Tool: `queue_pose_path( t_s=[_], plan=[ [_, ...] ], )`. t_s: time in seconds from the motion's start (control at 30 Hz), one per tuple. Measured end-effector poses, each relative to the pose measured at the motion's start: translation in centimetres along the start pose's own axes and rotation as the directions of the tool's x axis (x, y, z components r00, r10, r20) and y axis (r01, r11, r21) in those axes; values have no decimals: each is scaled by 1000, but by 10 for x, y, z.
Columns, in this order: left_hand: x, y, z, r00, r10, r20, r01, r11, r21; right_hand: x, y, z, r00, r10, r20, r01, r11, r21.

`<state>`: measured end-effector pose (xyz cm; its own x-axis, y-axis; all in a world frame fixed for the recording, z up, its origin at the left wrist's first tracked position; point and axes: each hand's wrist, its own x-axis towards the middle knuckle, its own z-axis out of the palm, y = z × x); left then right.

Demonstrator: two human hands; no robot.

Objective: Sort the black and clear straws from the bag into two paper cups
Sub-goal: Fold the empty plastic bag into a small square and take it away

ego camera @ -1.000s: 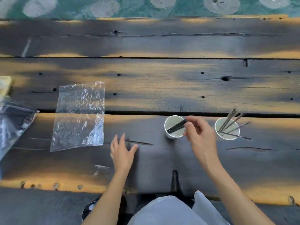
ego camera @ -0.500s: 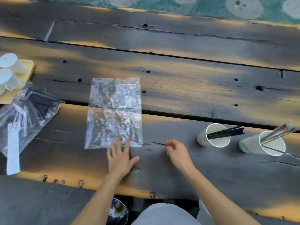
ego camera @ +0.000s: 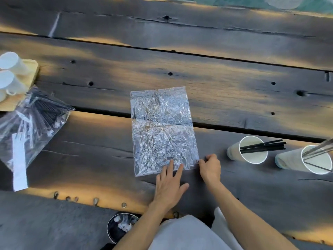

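A flat, crinkled clear plastic bag (ego camera: 163,130) lies on the dark wooden table. My left hand (ego camera: 169,184) rests flat, fingertips pressing the bag's near edge. My right hand (ego camera: 210,166) pinches the bag's near right corner. To the right stands a white paper cup (ego camera: 252,158) with several black straws (ego camera: 263,146) sticking out. Beside it a second paper cup (ego camera: 306,164) holds clear straws (ego camera: 319,150). At the far left lies another plastic bag (ego camera: 30,123) filled with black and clear straws.
A wooden tray (ego camera: 27,83) with white cups (ego camera: 10,73) sits at the left edge. A dark gap (ego camera: 234,127) runs between the table planks. Below the table's near edge, a round bin (ego camera: 120,226) stands beside my lap.
My right hand left the cup with black straws and moved left to the empty bag's corner. My left hand slid onto the bag's near edge. The view turned left.
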<state>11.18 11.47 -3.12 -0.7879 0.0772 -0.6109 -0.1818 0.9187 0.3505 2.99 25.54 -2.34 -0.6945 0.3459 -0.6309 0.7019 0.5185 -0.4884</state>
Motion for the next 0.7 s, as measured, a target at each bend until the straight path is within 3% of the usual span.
queue_pose_path(
  t_s=[0.1, 0.2, 0.37, 0.57, 0.63, 0.7],
  plan=[
    [0, -8, -2, 999, 18, -46, -16, 999, 49, -3, 5, 2, 986, -164, 20, 165, 964, -211],
    [0, -27, -2, 993, 5, -114, 8, 994, 111, -2, 9, 2, 977, -206, 50, 210, 904, -372],
    [-16, -87, 10, 978, -142, -151, 165, 974, 157, 8, 12, -2, 977, -208, 37, 207, 905, -371],
    [-36, -136, 9, 990, -80, -117, 112, 948, 297, 18, 14, -3, 987, -152, 55, 161, 920, -356],
    [-30, -133, -2, 983, -79, -167, 119, 962, 245, 26, 6, -3, 988, -126, 93, 150, 933, -327],
    [-13, -123, -27, 969, -94, -227, 115, 990, 82, 41, -10, -3, 986, -117, 117, 145, 950, -278]
  ],
)
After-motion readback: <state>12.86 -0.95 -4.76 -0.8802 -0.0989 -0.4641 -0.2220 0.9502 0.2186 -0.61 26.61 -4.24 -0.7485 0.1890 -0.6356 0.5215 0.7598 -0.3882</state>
